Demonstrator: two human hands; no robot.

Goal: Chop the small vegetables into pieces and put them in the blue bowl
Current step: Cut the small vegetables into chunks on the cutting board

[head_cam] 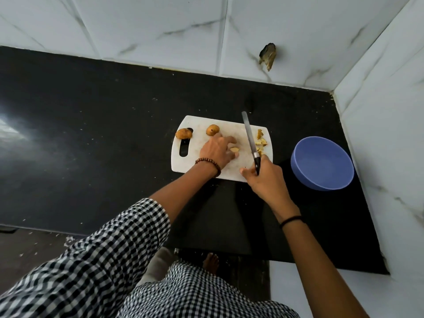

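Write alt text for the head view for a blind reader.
On a white plastic cutting board, the left hand holds a cut yellow vegetable piece while the right hand grips a black-handled knife. Two whole brown vegetables lie at the board's left, chopped pieces at its right, near an empty blue bowl.

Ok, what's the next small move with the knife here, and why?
Probably shift the knife slightly left and slice through the piece the left hand pinches: it looks bigger than the cut pieces right of the blade. The right hand grips the handle; the blue bowl looks empty, and two whole vegetables wait.
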